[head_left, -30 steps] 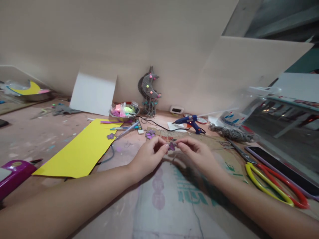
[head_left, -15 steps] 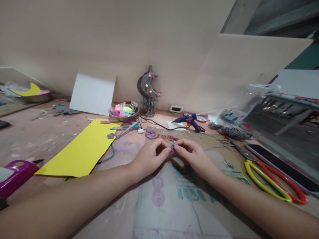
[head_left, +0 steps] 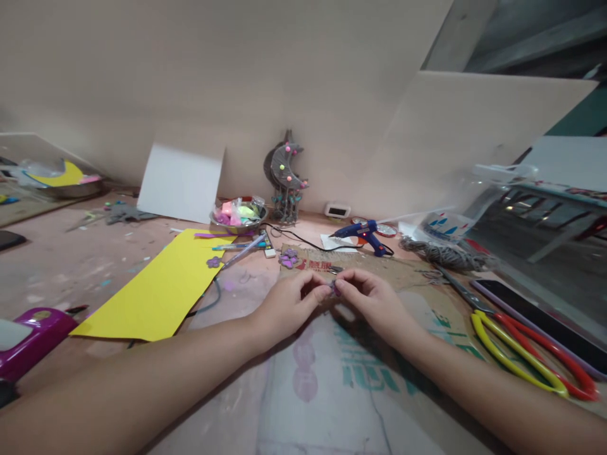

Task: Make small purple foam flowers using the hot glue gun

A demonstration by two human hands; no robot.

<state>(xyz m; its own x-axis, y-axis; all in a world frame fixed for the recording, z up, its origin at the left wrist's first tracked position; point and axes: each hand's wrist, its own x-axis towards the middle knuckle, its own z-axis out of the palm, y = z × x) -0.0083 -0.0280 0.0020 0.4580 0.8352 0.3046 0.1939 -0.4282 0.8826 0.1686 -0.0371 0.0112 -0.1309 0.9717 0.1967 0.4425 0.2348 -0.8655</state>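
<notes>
Both hands meet at the middle of the work area, pinching a small purple and grey piece between their fingertips. My left hand grips its left side with thumb and forefinger; my right hand pinches the right side. Fingers cover most of the piece, so its full shape is hidden. Just beyond lies a purple flower with a grey outline, flat on the cardboard. Another small purple flower rests on the edge of the yellow sheet.
A blue glue gun stands behind the hands, its black cord running left. Scissors, a phone and grey yarn lie right. Further back are a bowl of coloured clay packets and a grey moon ornament.
The whole view has shifted slightly down and right. Both hands keep their pinch on the small piece, with the right thumb now covering a little more of it.
</notes>
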